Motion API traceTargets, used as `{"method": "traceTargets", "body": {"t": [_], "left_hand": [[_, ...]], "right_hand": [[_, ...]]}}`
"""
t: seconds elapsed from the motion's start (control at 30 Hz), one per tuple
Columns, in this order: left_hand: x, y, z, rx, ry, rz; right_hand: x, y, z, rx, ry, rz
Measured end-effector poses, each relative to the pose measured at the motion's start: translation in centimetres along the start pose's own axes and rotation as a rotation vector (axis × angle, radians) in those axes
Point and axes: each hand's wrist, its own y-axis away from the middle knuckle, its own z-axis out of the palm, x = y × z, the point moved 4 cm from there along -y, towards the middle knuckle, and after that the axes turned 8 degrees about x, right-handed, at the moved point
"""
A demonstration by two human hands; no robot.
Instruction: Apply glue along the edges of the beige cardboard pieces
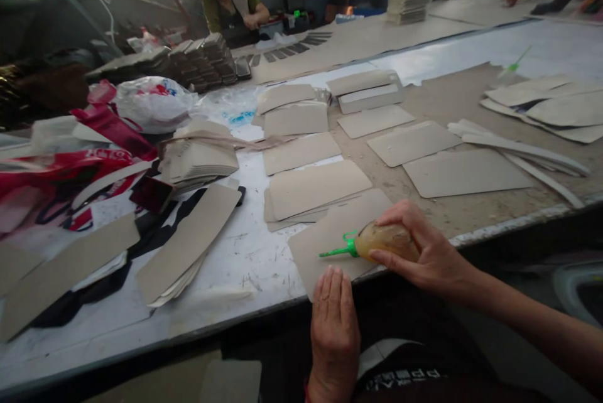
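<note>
- The right hand grasps an amber, rounded squeeze bottle with a soft-looking body, thumb on the near side and fingers over the top; this grip probably lets it steer and squeeze at once.
- The bottle lies nearly level, its thin green plastic nozzle pointing left over a flat grey-beige card sheet, likely to keep the tip close to the surface; whether it touches is unclear.
- That sheet lies at the near edge of the white-covered table, within easy reach of both hands.
- The left hand is unclenched, its fingers straight and together on the sheet's near edge, seemingly to stop it sliding.
- Just behind sits an overlapping pile of round-cornered beige cards, apparently kept handy.
- Long pale curved strips lie bunched to the right, partly over neighbouring cards.
- A fanned stack of small beige cards stands left, perhaps spread for easier picking.
</note>
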Motion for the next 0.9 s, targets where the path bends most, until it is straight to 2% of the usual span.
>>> {"method": "traceTargets", "body": {"t": [0.27,0.53,0.73,0.9], "left_hand": [[0.1,0.5,0.1,0.007,0.032,-0.056],[0.1,0.4,0.0,0.002,0.042,-0.055],[0.1,0.4,0.1,0.021,0.049,-0.053],[0.1,0.4,0.1,0.015,0.057,-0.062]], "right_hand": [[-1.1,-1.0,2.1,-0.084,0.020,-0.144],[-2.1,-1.0,1.6,-0.196,0.029,-0.176],[-2.4,-1.3,0.8,-0.179,0.096,-0.213],[-2.8,-1.5,1.6,-0.141,0.104,-0.254]]}}
